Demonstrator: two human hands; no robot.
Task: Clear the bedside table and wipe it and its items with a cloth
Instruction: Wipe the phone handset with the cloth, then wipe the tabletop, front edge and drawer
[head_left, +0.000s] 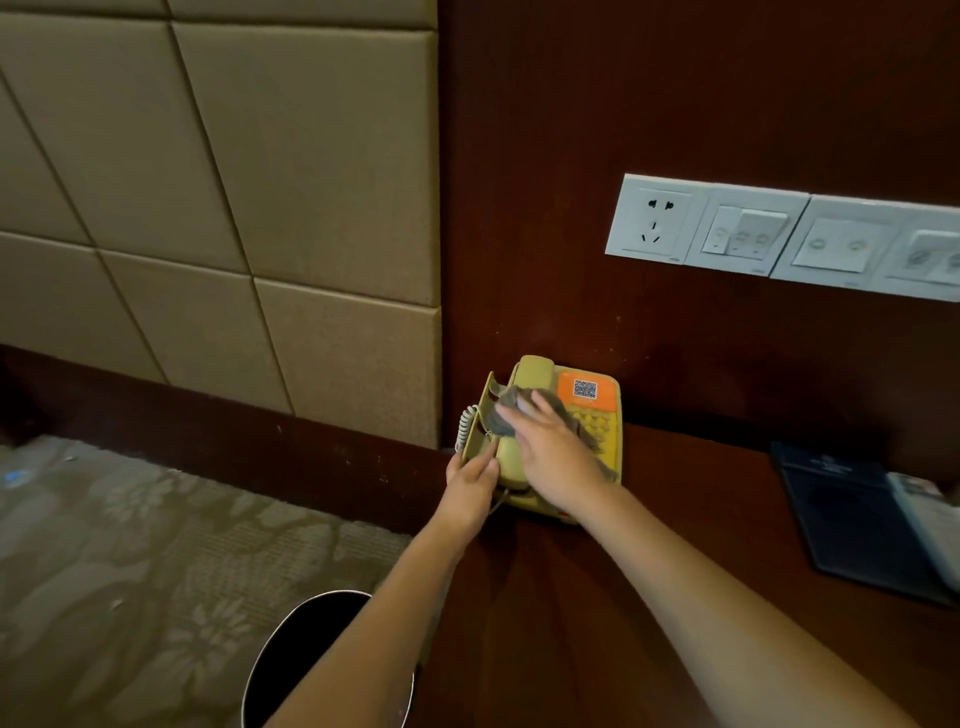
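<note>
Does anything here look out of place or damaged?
Nothing looks spilled or broken. The yellow telephone sits askew to the wall at the left edge of the table, with its coiled cord right beside that edge.

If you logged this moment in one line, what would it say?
step: wiping phone | right hand: presses cloth onto phone | left hand: holds phone's left edge | folder: on table
</note>
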